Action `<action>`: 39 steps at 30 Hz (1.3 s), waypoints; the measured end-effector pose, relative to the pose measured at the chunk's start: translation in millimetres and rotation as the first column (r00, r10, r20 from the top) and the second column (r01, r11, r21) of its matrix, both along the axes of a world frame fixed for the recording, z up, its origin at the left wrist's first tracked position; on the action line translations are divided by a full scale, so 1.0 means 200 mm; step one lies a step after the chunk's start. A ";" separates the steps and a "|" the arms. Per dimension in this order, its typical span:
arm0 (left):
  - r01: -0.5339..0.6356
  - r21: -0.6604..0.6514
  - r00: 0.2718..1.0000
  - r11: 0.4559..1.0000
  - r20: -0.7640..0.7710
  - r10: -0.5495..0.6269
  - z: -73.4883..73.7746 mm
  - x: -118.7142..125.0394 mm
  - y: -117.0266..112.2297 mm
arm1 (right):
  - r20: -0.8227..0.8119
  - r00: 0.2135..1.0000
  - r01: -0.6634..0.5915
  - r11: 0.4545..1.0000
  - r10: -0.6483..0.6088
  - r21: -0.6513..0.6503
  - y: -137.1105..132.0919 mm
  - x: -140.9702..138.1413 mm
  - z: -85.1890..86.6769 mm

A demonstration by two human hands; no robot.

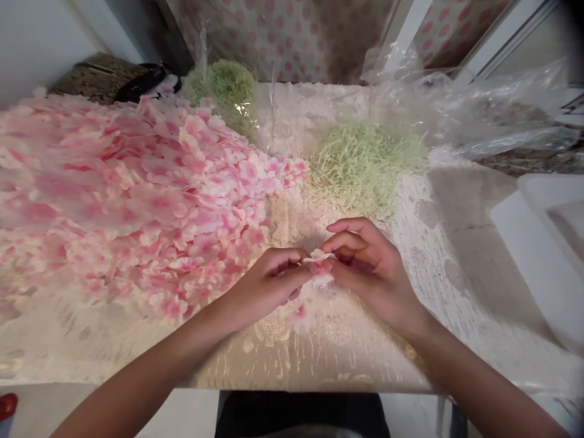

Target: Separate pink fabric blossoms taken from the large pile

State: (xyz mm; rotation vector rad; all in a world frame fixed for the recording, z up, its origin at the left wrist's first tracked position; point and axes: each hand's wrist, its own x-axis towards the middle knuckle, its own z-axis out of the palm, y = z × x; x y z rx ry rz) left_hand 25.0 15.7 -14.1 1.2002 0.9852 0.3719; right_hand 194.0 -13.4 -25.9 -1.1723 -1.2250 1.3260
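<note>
My left hand (269, 283) and my right hand (365, 267) meet over the middle of the table, both with fingers pinched on a small pale pink fabric flower petal (319, 257). Another loose pink petal (298, 311) lies on the cloth just below the hands. A large heap of pink and white fabric petals (128, 194) covers the left half of the table, right beside my left hand. A tuft of pale green thin strands (360, 161) lies just beyond my right hand.
A cream lace tablecloth (456, 255) covers the table. A second green bundle in clear wrap (228, 85) sits at the back. Crumpled clear plastic bags (479, 109) lie at the back right. A white tray (542, 243) is at the right edge.
</note>
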 end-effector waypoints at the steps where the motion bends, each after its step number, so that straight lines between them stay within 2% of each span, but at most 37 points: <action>1: 0.015 -0.002 1.000 1.000 0.001 -0.015 0.00 0.00 0.00 | -0.003 1.000 -0.010 1.000 0.010 -0.003 0.00 0.00 0.00; 5: 0.051 0.069 0.999 0.996 -0.020 -0.050 -0.01 -0.01 0.01 | 0.027 0.999 -0.036 0.999 0.036 0.009 0.02 0.01 -0.01; 7: 0.077 0.104 0.996 0.992 -0.050 -0.072 0.00 -0.02 0.01 | 0.072 0.997 -0.010 1.000 0.008 0.030 0.04 0.04 -0.01; 10: 0.218 0.105 0.975 0.970 -0.071 -0.212 0.02 -0.03 0.00 | 0.254 0.963 0.069 0.993 -0.092 0.097 0.06 0.06 0.00; 11: 0.281 0.090 0.959 0.955 -0.063 -0.276 0.03 -0.03 -0.01 | 0.339 0.936 0.061 0.991 -0.099 0.122 0.06 0.07 0.01; 13: 0.392 0.047 0.920 0.919 -0.031 -0.391 0.03 -0.04 -0.02 | 0.506 0.862 -0.035 0.991 -0.036 0.131 0.07 0.06 0.03; 16: 0.483 -0.007 0.875 0.875 -0.003 -0.483 0.02 -0.05 -0.04 | 0.665 0.746 -0.153 0.982 0.039 0.113 0.11 0.02 0.02; 19: 0.504 0.015 0.864 0.864 -0.006 -0.504 0.00 -0.06 -0.04 | 0.760 0.650 -0.136 0.984 0.000 0.116 0.17 -0.03 -0.02; 23: 0.507 0.048 0.862 0.861 -0.005 -0.507 -0.02 -0.06 -0.03 | 0.853 0.520 -0.201 0.977 0.049 0.066 0.23 -0.09 -0.05; 28: 0.500 0.091 0.866 0.861 -0.077 -0.494 -0.03 -0.05 -0.01 | 0.892 0.450 -0.242 0.968 0.050 0.068 0.22 -0.11 -0.04; 33: 0.444 0.033 0.891 0.895 -0.116 -0.438 -0.01 -0.04 0.03 | 0.859 0.511 -0.261 0.959 0.044 0.107 0.21 -0.04 -0.05; 35: 0.381 -0.016 0.917 0.924 -0.123 -0.380 -0.01 -0.05 0.04 | 0.779 0.624 -0.266 0.955 0.068 0.130 0.21 0.00 -0.06; 37: 0.324 -0.049 0.941 0.945 -0.087 -0.327 -0.01 -0.06 0.06 | 0.608 0.786 -0.241 0.961 0.111 0.136 0.21 0.04 -0.07; 39: 0.282 -0.080 0.958 0.956 -0.031 -0.285 -0.03 -0.07 0.08 | 0.433 0.891 -0.211 0.969 0.136 0.129 0.22 0.07 -0.08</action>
